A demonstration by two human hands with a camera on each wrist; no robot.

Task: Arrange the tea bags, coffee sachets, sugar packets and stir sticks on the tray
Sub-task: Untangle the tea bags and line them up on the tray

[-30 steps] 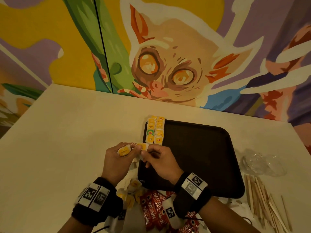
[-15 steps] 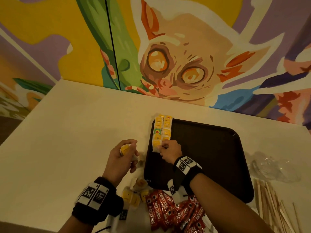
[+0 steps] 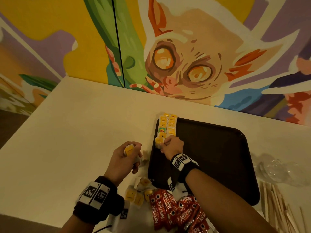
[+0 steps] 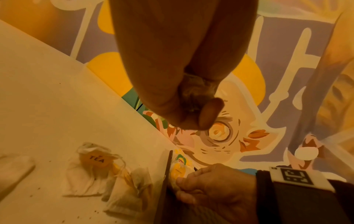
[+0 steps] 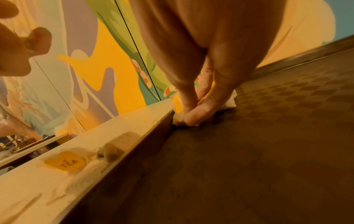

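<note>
Mid tea-bag step: right hand (image 3: pixel 172 145) pinching a yellow-tagged paper tea bag (image 3: pixel 159 140) onto the black plastic tray (image 3: pixel 218 157) mid-frame, left hand (image 3: pixel 125 158) gripping the next yellow tea bag (image 3: pixel 129 149), probably lining it up alongside.

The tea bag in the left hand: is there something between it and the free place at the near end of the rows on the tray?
Yes. The right hand is at the near end of the tea bag rows on the tray, its fingers on the last bag, so it blocks the way for the tea bag that the left hand holds. Nothing else visible does.
</note>
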